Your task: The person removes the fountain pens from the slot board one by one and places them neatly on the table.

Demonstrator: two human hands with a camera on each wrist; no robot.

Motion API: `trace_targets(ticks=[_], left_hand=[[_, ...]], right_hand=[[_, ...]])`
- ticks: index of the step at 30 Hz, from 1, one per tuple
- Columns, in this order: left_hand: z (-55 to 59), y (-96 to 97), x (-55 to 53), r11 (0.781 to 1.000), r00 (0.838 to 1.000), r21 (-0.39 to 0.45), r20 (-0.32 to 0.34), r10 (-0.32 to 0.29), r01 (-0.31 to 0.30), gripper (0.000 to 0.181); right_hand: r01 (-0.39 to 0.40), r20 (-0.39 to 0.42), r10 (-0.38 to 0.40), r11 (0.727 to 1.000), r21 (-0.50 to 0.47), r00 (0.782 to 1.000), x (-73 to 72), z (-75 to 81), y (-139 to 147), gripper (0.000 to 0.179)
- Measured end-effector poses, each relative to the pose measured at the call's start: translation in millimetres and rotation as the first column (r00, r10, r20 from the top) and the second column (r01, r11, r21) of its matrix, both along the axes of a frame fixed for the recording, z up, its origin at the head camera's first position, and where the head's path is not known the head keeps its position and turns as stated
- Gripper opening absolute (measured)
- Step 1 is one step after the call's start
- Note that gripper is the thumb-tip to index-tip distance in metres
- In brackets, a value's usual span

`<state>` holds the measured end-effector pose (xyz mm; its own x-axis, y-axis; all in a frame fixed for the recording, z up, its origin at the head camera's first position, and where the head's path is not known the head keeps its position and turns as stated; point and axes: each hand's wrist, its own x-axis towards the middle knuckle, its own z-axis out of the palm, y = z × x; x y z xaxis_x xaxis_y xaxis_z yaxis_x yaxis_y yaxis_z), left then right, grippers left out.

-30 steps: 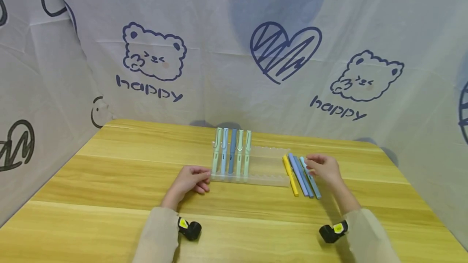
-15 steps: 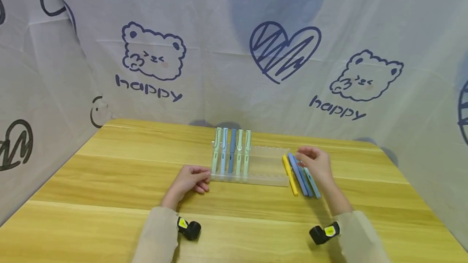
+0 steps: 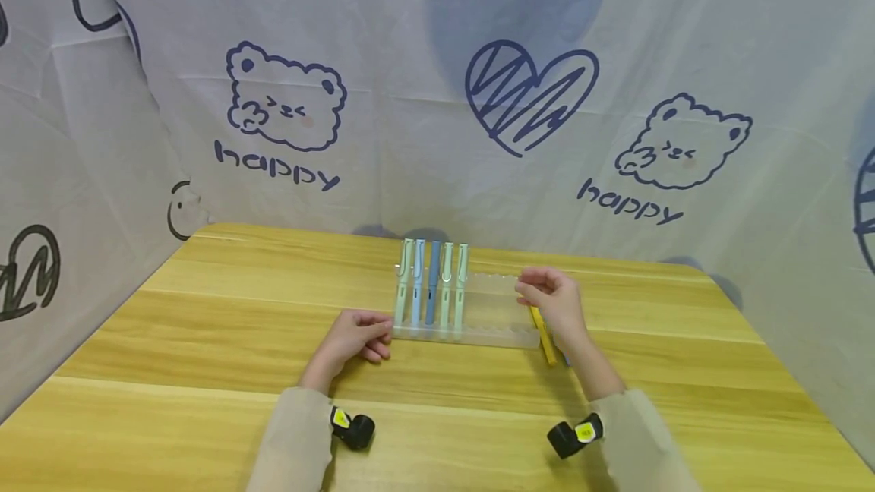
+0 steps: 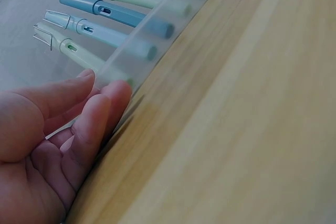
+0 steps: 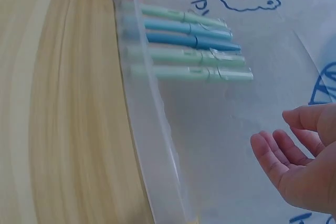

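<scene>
A clear, frosted pen rack [image 3: 495, 336] stands on the table, with several pale green and blue pens [image 4: 113, 17] side by side in its left part. At its left front corner, my left hand [image 3: 355, 336] pinches the rack between thumb and curled fingers. My right hand [image 3: 557, 302] hovers by the rack's right end, its fingers loosely bent with nothing between them, as the right wrist view shows [image 5: 310, 156]. Under that hand lies a yellow pen [image 3: 544, 340]. The blue pens beside it are almost wholly hidden by the hand and forearm.
The wooden table [image 3: 205, 355] reaches up to a pale cloth backdrop [image 3: 403, 97] printed with bears and hearts. Each wrist wears a small black camera, one on the left sleeve [image 3: 355, 431] and one on the right [image 3: 567, 439].
My right hand has moved left from the far right loose pen, across the loose blue pens, to the rack's right end. The left hand and the racked pens have stayed put.
</scene>
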<state>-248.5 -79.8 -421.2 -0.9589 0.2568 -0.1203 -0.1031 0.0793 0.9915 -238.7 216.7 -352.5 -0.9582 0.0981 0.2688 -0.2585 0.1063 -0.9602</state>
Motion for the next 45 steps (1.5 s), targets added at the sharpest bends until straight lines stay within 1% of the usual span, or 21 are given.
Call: trace_targets(ticks=[1, 2, 5, 8, 9, 10, 14, 18, 25, 29, 32, 40, 45], left_hand=[[0.0, -0.1, -0.1, 1.000, 1.000, 0.000, -0.001, 0.000, 0.000, 0.029], [0.1, -0.1, -0.1, 1.000, 1.000, 0.000, -0.002, 0.001, -0.001, 0.029], [0.1, -0.3, -0.2, 1.000, 1.000, 0.001, -0.004, 0.000, 0.000, 0.029], [0.2, -0.6, -0.2, 1.000, 1.000, 0.000, -0.007, -0.002, 0.002, 0.029], [0.2, -0.7, -0.3, 1.000, 1.000, -0.001, -0.007, -0.002, 0.002, 0.029], [0.3, -0.6, -0.2, 1.000, 1.000, -0.002, -0.007, -0.002, 0.002, 0.029], [0.3, -0.4, -0.1, 1.000, 1.000, -0.007, -0.004, 0.000, 0.000, 0.028], [0.2, -0.3, 0.0, 1.000, 1.000, -0.007, -0.004, 0.000, 0.000, 0.028], [-0.4, -0.7, 0.2, 1.000, 1.000, -0.002, -0.013, 0.000, 0.000, 0.028], [-0.4, -0.5, 0.4, 1.000, 1.000, -0.006, -0.009, 0.001, -0.001, 0.028], [-0.3, -0.2, 0.4, 1.000, 1.000, -0.007, -0.007, 0.002, -0.002, 0.028], [-0.3, -0.2, -0.4, 1.000, 1.000, -0.009, -0.010, -0.006, 0.006, 0.029], [-0.1, -0.1, -0.5, 1.000, 1.000, -0.010, -0.009, -0.006, 0.006, 0.029]], right_hand=[[0.034, 0.047, -0.036, 0.999, 0.036, 0.998, 6.1, 8.6, -9.4, 0.021], [0.023, 0.045, -0.025, 0.999, 0.039, 0.999, -0.9, 0.6, -8.0, 0.022], [0.036, 0.073, -0.039, 0.998, 0.043, 0.997, -3.7, 0.0, -16.9, 0.022], [0.041, 0.052, -0.043, 0.998, 0.037, 0.998, -4.8, -0.8, -24.9, 0.021], [0.053, 0.063, -0.055, 0.998, 0.030, 0.996, 1.1, 7.3, -32.1, 0.021], [0.052, 0.061, -0.053, 0.998, 0.023, 0.997, 1.2, 7.8, -34.5, 0.020], [0.049, 0.045, -0.050, 0.999, 0.022, 0.998, -0.5, 6.4, -42.9, 0.021], [0.046, 0.040, -0.048, 0.997, 0.063, 0.998, -3.6, 1.5, -49.1, 0.020], [-0.002, 0.067, -0.006, 0.992, 0.125, 0.998, -7.2, -8.4, -58.7, 0.024], [-0.024, 0.058, 0.015, 0.988, 0.154, 0.998, -6.7, -12.6, -62.6, 0.024], [-0.037, 0.041, 0.031, 0.987, 0.159, 0.999, -6.9, -15.6, -64.7, 0.024], [-0.086, 0.006, 0.085, 0.987, 0.137, 0.996, -8.6, -22.6, -69.3, 0.025], [-0.109, 0.013, 0.108, 0.987, 0.122, 0.994, -11.3, -26.8, -70.9, 0.025]])
